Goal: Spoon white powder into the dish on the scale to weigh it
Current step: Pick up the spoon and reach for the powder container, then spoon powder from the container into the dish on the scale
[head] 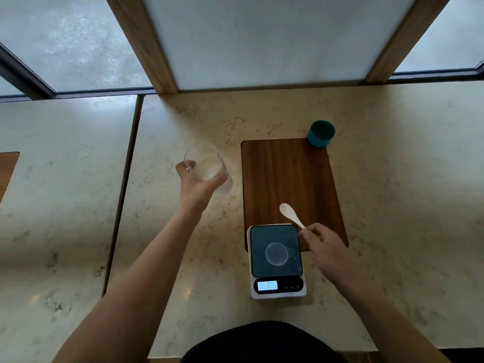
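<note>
A small digital scale [277, 286] with a lit display stands near the table's front edge. A clear round dish [276, 254] rests in the middle of its dark platform. My right hand [324, 247] grips the handle of a white spoon [288, 213], whose bowl points up and left over the wooden board. My left hand [197, 186] is wrapped around a clear glass [208, 166] with white powder inside, on the marble left of the board. The spoon's bowl looks empty.
A wooden board [288, 176] lies on the marble table [406, 205] behind the scale. A teal cup [320, 133] sits at the board's far right corner. A gap separates a second table [60, 192] on the left. Windows and a wood-framed panel [269, 43] lie beyond.
</note>
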